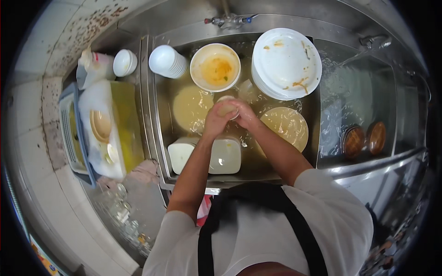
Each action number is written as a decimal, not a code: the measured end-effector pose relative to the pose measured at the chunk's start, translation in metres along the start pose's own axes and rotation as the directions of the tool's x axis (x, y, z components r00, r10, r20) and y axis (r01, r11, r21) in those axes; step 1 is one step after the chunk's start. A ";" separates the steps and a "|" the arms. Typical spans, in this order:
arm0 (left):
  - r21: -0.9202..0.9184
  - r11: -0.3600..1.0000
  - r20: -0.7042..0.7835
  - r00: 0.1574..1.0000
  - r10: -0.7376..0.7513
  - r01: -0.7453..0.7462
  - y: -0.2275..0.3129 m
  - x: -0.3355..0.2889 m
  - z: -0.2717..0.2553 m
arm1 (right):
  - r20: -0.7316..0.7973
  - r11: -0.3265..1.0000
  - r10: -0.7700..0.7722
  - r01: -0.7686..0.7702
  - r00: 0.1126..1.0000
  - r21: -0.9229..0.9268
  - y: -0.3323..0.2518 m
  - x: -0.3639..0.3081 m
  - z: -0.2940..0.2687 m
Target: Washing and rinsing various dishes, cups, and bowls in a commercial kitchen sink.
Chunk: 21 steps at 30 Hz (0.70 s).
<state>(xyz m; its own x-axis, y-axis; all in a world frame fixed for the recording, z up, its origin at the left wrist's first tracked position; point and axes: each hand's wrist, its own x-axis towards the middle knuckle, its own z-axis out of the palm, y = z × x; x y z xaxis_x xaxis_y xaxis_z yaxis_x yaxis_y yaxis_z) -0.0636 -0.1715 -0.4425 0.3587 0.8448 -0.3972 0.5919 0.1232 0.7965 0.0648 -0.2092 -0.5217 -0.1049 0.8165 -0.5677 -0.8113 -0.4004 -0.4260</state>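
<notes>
Over the middle of the murky sink, both my hands come together around a small pale round dish (227, 105), perhaps a little bowl or cup. My left hand (216, 120) wraps its near left side, and my right hand (245, 113) closes on it from the right. Fingers cover much of the dish. Just beyond my hands a white bowl (195, 69) with orange residue floats in the water. Submerged round dishes lie to the left (189, 108) and right (289, 126). Two pale rectangular containers (226, 158) are partly behind my left forearm.
A food-stained white plate stack (285, 62) stands far right; stacked white cups (165, 62) stand far left. The right basin (354, 92) holds water and two brown bowls (353, 141). Left of the sink are a foamy yellow tub (126, 124), a blue-grey basket (76, 133) and glassware (122, 211).
</notes>
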 end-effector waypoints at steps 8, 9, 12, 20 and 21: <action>-0.375 0.912 0.022 0.985 -0.169 0.165 -0.016 0.005 0.022 | 0.178 0.988 0.063 -0.086 0.982 0.126 -0.048 -0.030 -0.011; -0.378 0.911 0.023 0.985 -0.171 0.167 -0.013 0.003 0.022 | 0.214 0.993 0.102 -0.112 0.972 0.037 -0.051 -0.031 -0.013; -0.464 0.876 0.003 0.989 -0.151 0.135 -0.012 -0.004 0.022 | 0.177 0.987 0.138 -0.151 0.974 0.062 -0.053 -0.028 -0.016; -0.558 0.802 -0.122 0.935 -0.333 0.213 -0.023 0.006 0.006 | 0.137 0.969 0.200 -0.217 0.970 0.118 -0.050 -0.029 -0.017; -0.560 0.800 -0.119 0.935 -0.334 0.214 -0.024 0.006 0.002 | 0.114 0.981 0.185 -0.189 0.976 0.034 -0.049 -0.029 -0.022</action>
<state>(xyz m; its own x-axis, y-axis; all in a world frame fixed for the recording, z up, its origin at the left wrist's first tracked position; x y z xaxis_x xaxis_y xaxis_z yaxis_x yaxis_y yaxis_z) -0.0746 -0.1703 -0.4650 0.0514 0.8108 -0.5831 0.1459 0.5715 0.8075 0.1207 -0.2224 -0.4998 -0.3175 0.7706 -0.5527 -0.7957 -0.5335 -0.2867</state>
